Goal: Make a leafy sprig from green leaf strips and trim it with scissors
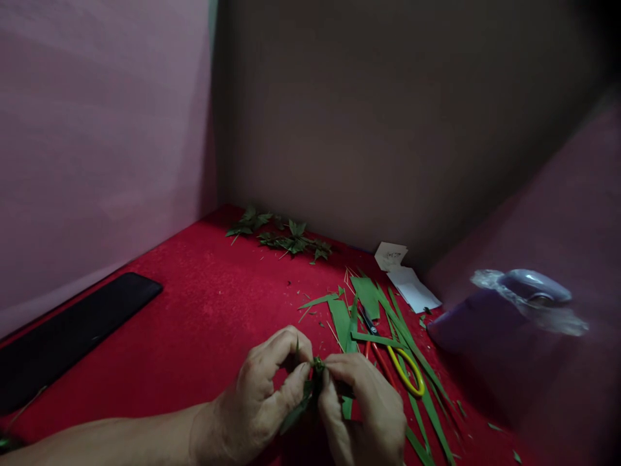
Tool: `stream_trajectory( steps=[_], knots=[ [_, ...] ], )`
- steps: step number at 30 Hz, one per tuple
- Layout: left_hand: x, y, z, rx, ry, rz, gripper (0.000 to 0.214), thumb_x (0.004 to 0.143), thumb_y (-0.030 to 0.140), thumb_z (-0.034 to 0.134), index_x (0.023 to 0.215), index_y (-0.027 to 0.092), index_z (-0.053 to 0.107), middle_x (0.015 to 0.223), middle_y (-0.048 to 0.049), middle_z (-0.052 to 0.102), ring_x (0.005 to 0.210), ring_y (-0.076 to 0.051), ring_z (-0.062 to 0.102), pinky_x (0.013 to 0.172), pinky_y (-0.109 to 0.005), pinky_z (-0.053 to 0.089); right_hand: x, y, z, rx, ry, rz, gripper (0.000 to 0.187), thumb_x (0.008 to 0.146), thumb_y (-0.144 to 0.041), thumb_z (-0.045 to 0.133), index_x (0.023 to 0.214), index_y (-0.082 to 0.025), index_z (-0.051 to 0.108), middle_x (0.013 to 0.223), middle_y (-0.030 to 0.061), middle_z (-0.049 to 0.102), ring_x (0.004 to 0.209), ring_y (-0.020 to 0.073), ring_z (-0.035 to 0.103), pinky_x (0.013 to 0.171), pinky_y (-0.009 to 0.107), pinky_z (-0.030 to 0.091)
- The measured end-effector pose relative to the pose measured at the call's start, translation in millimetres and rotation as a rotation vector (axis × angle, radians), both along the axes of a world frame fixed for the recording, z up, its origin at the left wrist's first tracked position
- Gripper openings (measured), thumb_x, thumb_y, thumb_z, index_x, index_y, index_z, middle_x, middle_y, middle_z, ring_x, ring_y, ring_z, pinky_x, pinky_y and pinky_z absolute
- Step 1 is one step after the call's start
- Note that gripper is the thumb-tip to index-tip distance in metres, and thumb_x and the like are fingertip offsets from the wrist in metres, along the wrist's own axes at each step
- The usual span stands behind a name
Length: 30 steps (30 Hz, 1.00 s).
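Observation:
My left hand and my right hand meet low in the head view, both pinched on a small folded green leaf piece held between the fingertips. A leaf tail hangs down between the hands. Just beyond my right hand lie cut green leaf strips and scissors with yellow and red handles on the red cloth.
A pile of finished small leaf shapes lies at the back near the wall. White paper slips sit right of it. A black flat object lies at the left. A purple item with clear plastic stands at the right.

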State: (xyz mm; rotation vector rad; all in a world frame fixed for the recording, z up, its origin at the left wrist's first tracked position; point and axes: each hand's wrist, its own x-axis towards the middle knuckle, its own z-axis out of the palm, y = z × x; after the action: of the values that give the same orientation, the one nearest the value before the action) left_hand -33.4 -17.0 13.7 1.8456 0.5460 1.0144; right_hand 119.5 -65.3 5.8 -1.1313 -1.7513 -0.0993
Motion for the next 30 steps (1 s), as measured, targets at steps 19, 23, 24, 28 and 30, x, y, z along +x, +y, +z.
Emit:
stream_trajectory(
  steps=[19,23,24,28,30],
  knots=[
    [0.5,-1.7,4.9,-0.019,0.045,0.054,0.005,0.083,0.022,0.05,0.082,0.017,0.051,0.073,0.0003,0.049,0.066,-0.012,0.047,0.062,-0.024,0.041,-4.9,-0.9,-1.9,-0.023,0.086,-0.01,0.012,0.075,-0.007,0.052,0.08,-0.017,0.056,0.066,0.0029,0.06,0.057,0.0141,0.056,0.051,0.025,0.043],
    [-0.5,-2.0,4.3,-0.027,0.066,0.074,0.007,0.083,0.02,0.05,0.078,0.016,0.052,0.072,-0.0005,0.05,0.065,-0.012,0.047,0.06,-0.024,0.04,-3.6,-0.2,-3.0,0.021,0.028,-0.006,0.016,0.073,-0.005,0.053,0.082,-0.018,0.055,0.068,0.0029,0.061,0.058,0.0141,0.057,0.053,0.025,0.045],
    [-0.7,-1.8,3.7,-0.022,0.067,0.073,0.009,0.083,0.02,0.049,0.076,0.016,0.052,0.072,-0.0008,0.051,0.065,-0.012,0.048,0.06,-0.024,0.04,-3.4,0.1,-3.6,0.023,0.021,-0.005,0.015,0.073,-0.005,0.053,0.082,-0.018,0.055,0.067,0.003,0.061,0.058,0.014,0.057,0.053,0.025,0.045],
    [-1.0,0.1,1.5,0.014,0.029,0.066,0.013,0.084,0.019,0.047,0.074,0.015,0.054,0.072,-0.0023,0.052,0.066,-0.013,0.049,0.061,-0.025,0.04,-3.7,0.5,-6.6,0.009,0.058,-0.02,0.012,0.075,-0.008,0.053,0.081,-0.017,0.058,0.066,0.0034,0.061,0.057,0.0139,0.057,0.051,0.025,0.045],
    [-0.8,0.8,1.2,0.024,0.006,0.064,0.013,0.084,0.019,0.047,0.074,0.015,0.055,0.072,-0.0024,0.052,0.066,-0.013,0.049,0.061,-0.025,0.04,-4.1,0.4,-7.6,-0.001,0.069,-0.025,0.011,0.076,-0.01,0.053,0.083,-0.017,0.059,0.065,0.0036,0.061,0.055,0.0137,0.056,0.049,0.024,0.044]
  ],
)
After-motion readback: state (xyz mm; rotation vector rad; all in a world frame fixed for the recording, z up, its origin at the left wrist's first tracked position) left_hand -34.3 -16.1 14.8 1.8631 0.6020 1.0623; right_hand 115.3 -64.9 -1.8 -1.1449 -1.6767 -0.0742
